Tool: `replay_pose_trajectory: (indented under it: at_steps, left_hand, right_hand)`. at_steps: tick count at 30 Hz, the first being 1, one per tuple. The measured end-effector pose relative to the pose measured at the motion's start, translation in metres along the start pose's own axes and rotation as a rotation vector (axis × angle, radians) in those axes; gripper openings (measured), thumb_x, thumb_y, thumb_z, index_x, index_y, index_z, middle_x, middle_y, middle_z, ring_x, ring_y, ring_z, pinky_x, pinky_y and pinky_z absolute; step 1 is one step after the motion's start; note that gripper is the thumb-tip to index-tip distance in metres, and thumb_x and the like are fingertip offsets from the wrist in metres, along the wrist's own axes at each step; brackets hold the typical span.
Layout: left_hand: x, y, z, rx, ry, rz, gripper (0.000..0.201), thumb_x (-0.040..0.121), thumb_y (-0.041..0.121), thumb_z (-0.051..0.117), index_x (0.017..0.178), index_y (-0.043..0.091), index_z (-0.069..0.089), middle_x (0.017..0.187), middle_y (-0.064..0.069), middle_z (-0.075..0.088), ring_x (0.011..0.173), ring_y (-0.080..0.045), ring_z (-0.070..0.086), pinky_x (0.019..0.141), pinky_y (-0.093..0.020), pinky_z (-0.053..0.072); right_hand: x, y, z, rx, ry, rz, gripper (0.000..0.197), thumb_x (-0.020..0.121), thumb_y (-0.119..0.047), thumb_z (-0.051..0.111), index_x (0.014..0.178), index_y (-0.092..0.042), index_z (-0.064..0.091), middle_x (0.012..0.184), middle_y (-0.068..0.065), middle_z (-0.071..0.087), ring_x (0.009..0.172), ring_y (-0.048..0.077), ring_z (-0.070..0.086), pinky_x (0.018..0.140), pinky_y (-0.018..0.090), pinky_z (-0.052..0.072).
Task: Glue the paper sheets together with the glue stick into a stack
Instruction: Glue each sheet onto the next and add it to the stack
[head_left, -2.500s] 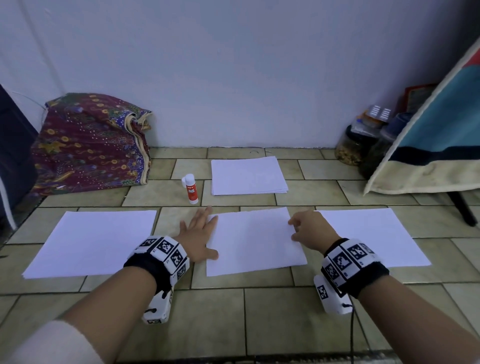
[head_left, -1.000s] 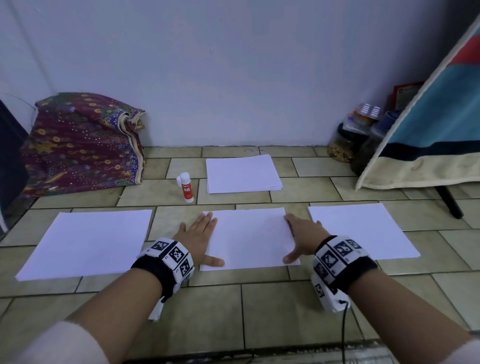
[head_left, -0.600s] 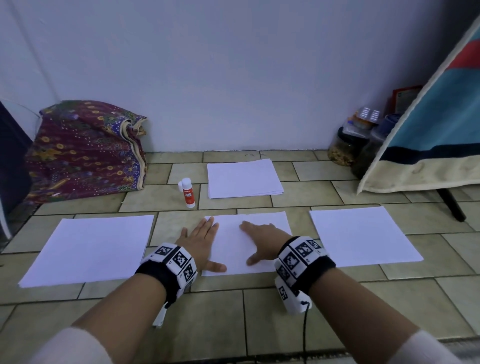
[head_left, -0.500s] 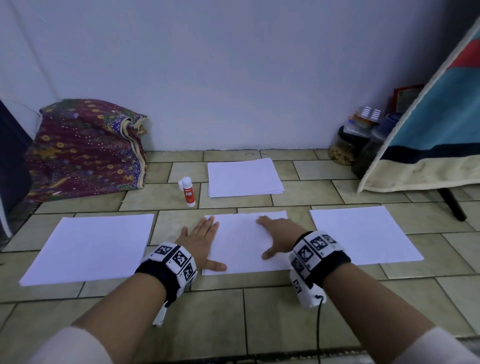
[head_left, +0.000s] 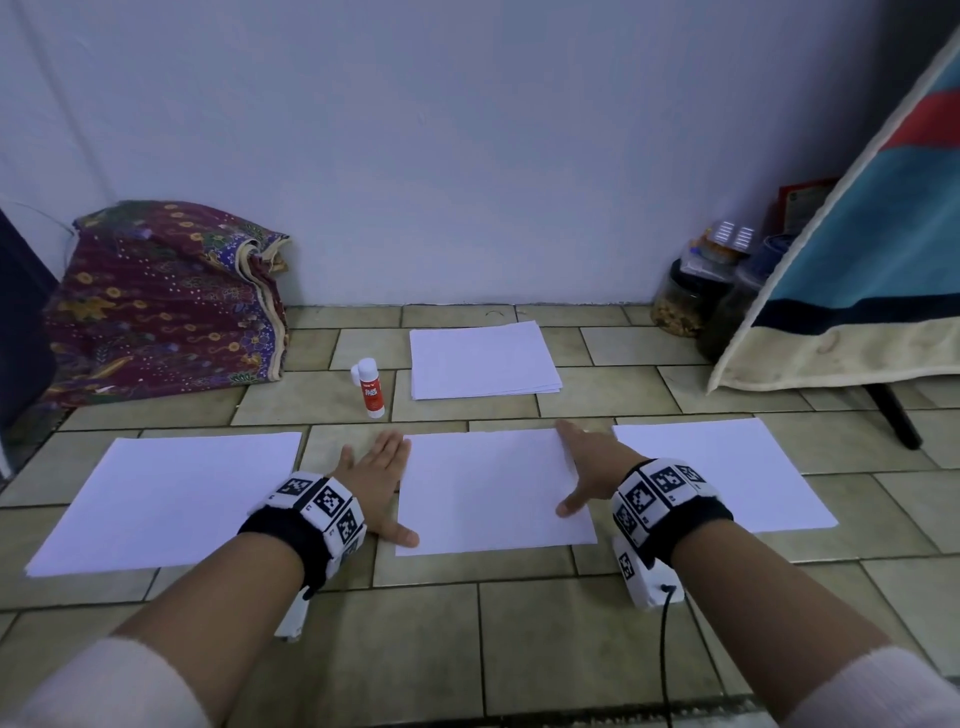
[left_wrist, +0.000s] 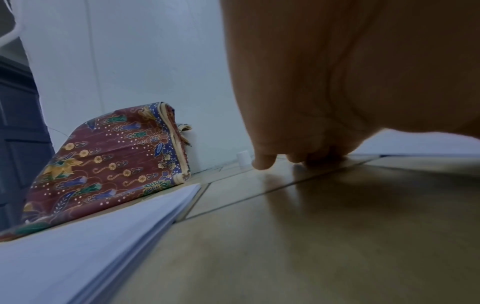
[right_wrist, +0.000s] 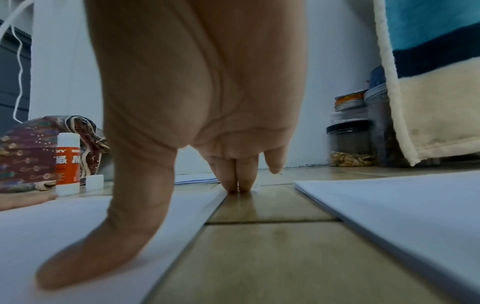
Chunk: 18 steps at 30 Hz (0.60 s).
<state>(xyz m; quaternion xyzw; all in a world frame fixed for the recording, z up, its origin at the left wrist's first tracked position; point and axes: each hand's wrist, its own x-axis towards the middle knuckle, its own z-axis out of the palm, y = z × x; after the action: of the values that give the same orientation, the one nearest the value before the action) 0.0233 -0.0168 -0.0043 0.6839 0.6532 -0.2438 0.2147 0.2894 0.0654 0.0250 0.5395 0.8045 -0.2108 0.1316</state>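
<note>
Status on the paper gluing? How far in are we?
Done: hard to say; the middle sheets lie flat and squared up, and whether they are glued can't be seen. In hand: left hand flat at their left edge, right hand flat on their right edge, pressing. Left: the left pile, right pile and far pile lie apart; glue stick stands untouched, its cap off beside it.

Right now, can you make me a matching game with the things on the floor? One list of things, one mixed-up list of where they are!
Things:
1. white and orange glue stick
2. patterned maroon cloth bundle
3. clear jar of nuts
4. left hand

Places:
A. far right, by the wall
B. flat at the left edge of the middle paper sheet
C. standing left of the far paper stack
D. far left, against the wall

Pairs: 1-C, 2-D, 3-A, 4-B
</note>
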Motion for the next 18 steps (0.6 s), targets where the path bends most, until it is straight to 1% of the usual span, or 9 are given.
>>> replay_pose_trajectory:
  at_steps: [1,3,5,8,10,13,15,16,18]
  left_hand:
    - [0.001,-0.001,0.001,-0.024,-0.004,-0.004,0.125,0.079,0.065,0.061,0.146,0.004,-0.026,0.155,-0.008,-0.031,0.144,-0.021,-0.025,0.117,-0.057,-0.003]
    - [0.001,-0.003,0.003,-0.069,-0.013,0.003,0.127,0.079,0.064,0.062,0.146,0.005,-0.028,0.154,-0.006,-0.033,0.144,-0.019,-0.027,0.116,-0.058,-0.003]
    - [0.0,-0.003,0.004,-0.095,-0.011,0.009,0.127,0.079,0.064,0.063,0.146,0.006,-0.028,0.154,-0.005,-0.034,0.143,-0.018,-0.027,0.115,-0.059,-0.004]
    - [0.0,-0.002,0.004,-0.104,-0.007,0.011,0.126,0.079,0.063,0.063,0.146,0.006,-0.028,0.154,-0.004,-0.034,0.143,-0.018,-0.028,0.115,-0.058,-0.005]
    - [0.0,-0.002,0.005,-0.106,-0.001,0.01,0.126,0.079,0.063,0.063,0.146,0.006,-0.028,0.154,-0.004,-0.034,0.143,-0.018,-0.028,0.116,-0.058,-0.005]
    - [0.0,-0.003,0.006,-0.11,0.006,0.007,0.126,0.079,0.063,0.063,0.146,0.007,-0.028,0.154,-0.004,-0.034,0.143,-0.018,-0.028,0.116,-0.059,-0.005]
    - [0.0,-0.003,0.007,-0.117,0.007,0.008,0.127,0.078,0.063,0.063,0.146,0.007,-0.028,0.154,-0.003,-0.035,0.143,-0.018,-0.029,0.115,-0.059,-0.006]
    - [0.001,-0.004,0.007,-0.12,0.008,0.007,0.127,0.078,0.064,0.063,0.146,0.008,-0.029,0.154,-0.003,-0.035,0.143,-0.017,-0.029,0.115,-0.059,-0.006]
    - [0.001,-0.003,0.007,-0.121,0.009,0.004,0.127,0.078,0.064,0.063,0.146,0.008,-0.029,0.153,-0.003,-0.035,0.143,-0.017,-0.029,0.115,-0.059,-0.006]
  right_hand:
    - [0.0,-0.001,-0.001,0.002,0.006,0.004,0.1,0.065,-0.035,0.086,0.14,-0.011,0.025,0.129,0.009,0.054,0.125,0.029,0.045,0.105,0.039,0.036]
    - [0.0,-0.001,-0.001,-0.001,0.015,0.007,0.099,0.062,-0.035,0.088,0.137,-0.013,0.029,0.123,0.008,0.056,0.121,0.029,0.045,0.101,0.039,0.041]
    - [0.002,0.0,0.0,0.012,0.042,-0.012,0.097,0.057,-0.034,0.09,0.134,-0.015,0.033,0.121,0.006,0.056,0.12,0.029,0.045,0.098,0.041,0.044]
    - [0.004,0.003,0.001,0.079,0.084,-0.046,0.101,0.055,-0.027,0.092,0.137,-0.017,0.035,0.125,0.005,0.057,0.12,0.026,0.048,0.098,0.037,0.043]
    - [0.003,0.007,-0.001,0.203,0.102,-0.059,0.107,0.056,-0.02,0.091,0.144,-0.018,0.029,0.131,0.005,0.055,0.123,0.025,0.048,0.099,0.035,0.042]
    - [0.0,0.01,-0.001,0.507,0.173,-0.057,0.108,0.057,-0.015,0.091,0.144,-0.024,0.029,0.134,0.002,0.046,0.114,0.023,0.052,0.093,0.036,0.049]
    - [-0.003,0.012,0.003,0.696,0.246,-0.033,0.095,0.06,-0.014,0.09,0.137,-0.029,0.036,0.133,0.002,0.04,0.111,0.027,0.053,0.09,0.041,0.052]
    - [-0.006,0.012,0.005,0.775,0.265,-0.017,0.084,0.063,-0.012,0.088,0.13,-0.029,0.041,0.13,0.002,0.04,0.111,0.028,0.053,0.088,0.042,0.053]
    - [-0.012,0.013,0.01,0.868,0.243,-0.002,0.058,0.069,-0.009,0.083,0.116,-0.024,0.052,0.123,0.002,0.045,0.11,0.025,0.053,0.088,0.041,0.054]
